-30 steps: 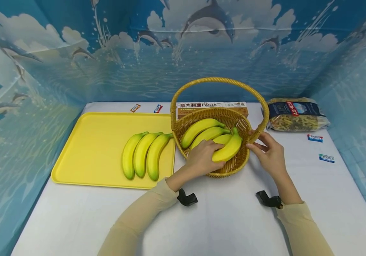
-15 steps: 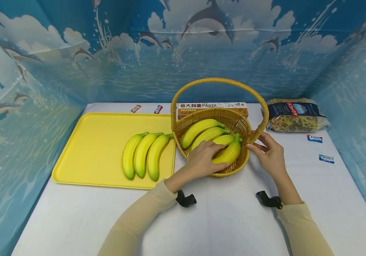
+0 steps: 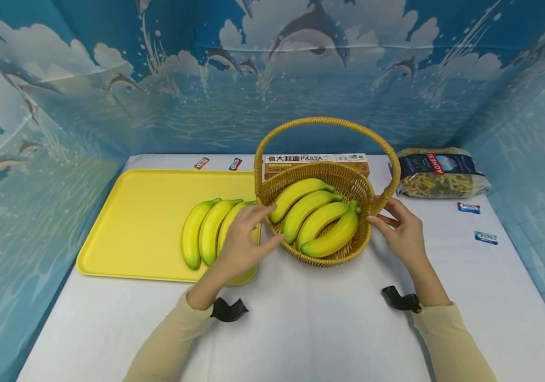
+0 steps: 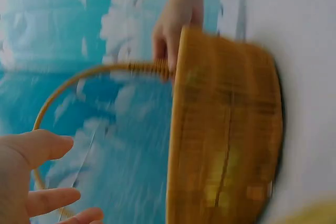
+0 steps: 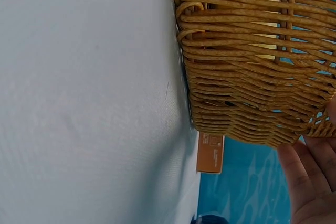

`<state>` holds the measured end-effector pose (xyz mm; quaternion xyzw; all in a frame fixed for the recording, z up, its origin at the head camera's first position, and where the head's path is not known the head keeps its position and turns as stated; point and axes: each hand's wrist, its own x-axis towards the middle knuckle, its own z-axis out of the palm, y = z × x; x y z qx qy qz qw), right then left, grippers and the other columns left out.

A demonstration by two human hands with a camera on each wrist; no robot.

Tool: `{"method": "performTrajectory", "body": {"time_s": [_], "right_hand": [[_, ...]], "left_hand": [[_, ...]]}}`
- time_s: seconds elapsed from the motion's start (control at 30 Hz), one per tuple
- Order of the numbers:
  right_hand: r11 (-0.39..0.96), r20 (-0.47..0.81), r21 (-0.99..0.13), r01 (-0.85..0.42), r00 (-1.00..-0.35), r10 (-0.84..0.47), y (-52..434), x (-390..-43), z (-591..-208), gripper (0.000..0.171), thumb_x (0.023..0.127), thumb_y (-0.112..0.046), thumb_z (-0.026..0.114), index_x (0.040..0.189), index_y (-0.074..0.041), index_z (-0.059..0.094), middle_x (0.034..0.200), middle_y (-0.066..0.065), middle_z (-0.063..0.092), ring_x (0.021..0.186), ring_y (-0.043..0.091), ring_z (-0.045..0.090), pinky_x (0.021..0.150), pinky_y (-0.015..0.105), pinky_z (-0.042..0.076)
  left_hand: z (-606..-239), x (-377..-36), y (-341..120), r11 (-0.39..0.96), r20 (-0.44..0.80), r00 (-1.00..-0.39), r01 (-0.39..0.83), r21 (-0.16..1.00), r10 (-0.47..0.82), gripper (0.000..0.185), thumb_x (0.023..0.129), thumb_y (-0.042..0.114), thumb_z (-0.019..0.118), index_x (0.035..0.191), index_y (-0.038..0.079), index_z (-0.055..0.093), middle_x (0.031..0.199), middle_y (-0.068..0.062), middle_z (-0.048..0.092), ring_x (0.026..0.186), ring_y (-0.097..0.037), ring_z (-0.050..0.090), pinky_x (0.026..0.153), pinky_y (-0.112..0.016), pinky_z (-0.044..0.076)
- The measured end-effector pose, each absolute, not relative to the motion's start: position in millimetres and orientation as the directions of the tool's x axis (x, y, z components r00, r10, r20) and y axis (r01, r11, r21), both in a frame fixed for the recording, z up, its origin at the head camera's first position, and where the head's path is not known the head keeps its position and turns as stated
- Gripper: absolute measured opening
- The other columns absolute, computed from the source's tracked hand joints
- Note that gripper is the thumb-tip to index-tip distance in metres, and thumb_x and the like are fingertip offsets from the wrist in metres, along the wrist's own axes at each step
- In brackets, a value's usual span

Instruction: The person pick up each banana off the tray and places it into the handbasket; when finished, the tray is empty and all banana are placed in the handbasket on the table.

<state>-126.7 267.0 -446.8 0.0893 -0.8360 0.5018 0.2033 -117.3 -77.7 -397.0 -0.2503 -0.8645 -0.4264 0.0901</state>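
In the head view, a woven basket [image 3: 344, 174] with a tall arched handle [image 3: 327, 121] holds several bananas [image 3: 322, 220] lying side by side. My right hand [image 3: 405, 233] pinches the basket's right rim at the foot of the handle; the right wrist view shows its fingers [image 5: 299, 171] against the wicker. My left hand [image 3: 244, 241] is empty, thumb and fingers spread, over the right edge of a yellow tray [image 3: 143, 223]. Three bananas [image 3: 196, 233] lie on that tray, the rightmost partly hidden by the left hand.
Behind the basket stands a pasta box [image 3: 317, 158]. A bag of pasta [image 3: 439, 172] lies at the back right. Small wrapped packets rest behind the tray [image 3: 235, 164] and near the right edge [image 3: 469, 207]. Dolphin-print curtains [image 3: 272, 106] enclose the white table [image 3: 320, 329].
My left hand has let go of the front banana in the basket and moved left to the tray. That banana has settled beside the others. My right hand stays on the rim.
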Motion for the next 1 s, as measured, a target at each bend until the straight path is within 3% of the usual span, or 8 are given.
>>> {"method": "performTrajectory", "body": {"time_s": [0.13, 0.27, 0.43, 0.7, 1.0], "right_hand": [[0.485, 0.427, -0.802, -0.349, -0.903, 0.056, 267.3, -127.3, -446.7, 0.047, 0.08, 0.012, 0.07, 0.126, 0.003, 0.061, 0.121, 0.026, 0.063, 0.118, -0.011, 0.053, 0.081, 0.008, 0.05], [0.492, 0.419, -0.802, -0.339, -0.906, 0.059, 266.3, -126.2, -443.8, 0.046, 0.081, 0.009, 0.071, 0.126, 0.002, 0.061, 0.121, 0.024, 0.063, 0.117, -0.011, 0.053, 0.082, 0.008, 0.049], [0.488, 0.429, -0.8, -0.35, -0.902, 0.057, 265.8, -126.0, -444.0, 0.047, 0.081, 0.008, 0.072, 0.126, 0.001, 0.061, 0.121, 0.024, 0.063, 0.118, -0.01, 0.054, 0.082, 0.008, 0.049], [0.483, 0.433, -0.8, -0.356, -0.9, 0.053, 264.2, -124.7, -442.9, 0.047, 0.081, 0.011, 0.07, 0.126, 0.004, 0.06, 0.122, 0.027, 0.062, 0.118, -0.01, 0.054, 0.082, 0.008, 0.049], [0.492, 0.428, -0.796, -0.353, -0.903, 0.044, 252.9, -115.9, -422.2, 0.043, 0.082, 0.014, 0.068, 0.124, 0.012, 0.058, 0.119, 0.032, 0.061, 0.117, -0.01, 0.053, 0.083, 0.01, 0.05]], "left_hand": [[-400.5, -122.0, -135.3, 0.556, 0.402, -0.903, 0.416, 0.72, 0.154, 0.058, 0.083, 0.02, 0.076, 0.136, 0.008, 0.057, 0.127, -0.016, 0.057, 0.104, -0.034, 0.056, 0.081, -0.047, 0.049], [-411.5, -126.2, -184.9, 0.57, 0.39, -0.92, 0.308, 0.762, -0.025, 0.061, 0.083, 0.015, 0.075, 0.14, 0.007, 0.053, 0.131, -0.02, 0.051, 0.108, -0.036, 0.052, 0.085, -0.045, 0.043], [-429.1, -130.6, -219.7, 0.564, 0.341, -0.927, 0.201, 0.801, -0.154, 0.065, 0.085, 0.011, 0.073, 0.144, 0.006, 0.047, 0.136, -0.023, 0.047, 0.113, -0.035, 0.05, 0.088, -0.04, 0.039], [-448.4, -138.7, -227.0, 0.537, 0.214, -0.965, 0.103, 0.837, -0.149, 0.068, 0.088, 0.014, 0.07, 0.149, 0.008, 0.04, 0.14, -0.024, 0.041, 0.117, -0.038, 0.045, 0.093, -0.048, 0.039], [-473.7, -147.0, -226.7, 0.606, 0.033, -0.995, -0.029, 0.795, -0.091, 0.072, 0.092, 0.022, 0.067, 0.152, 0.004, 0.031, 0.143, -0.026, 0.036, 0.117, -0.039, 0.046, 0.095, -0.051, 0.041]]}}
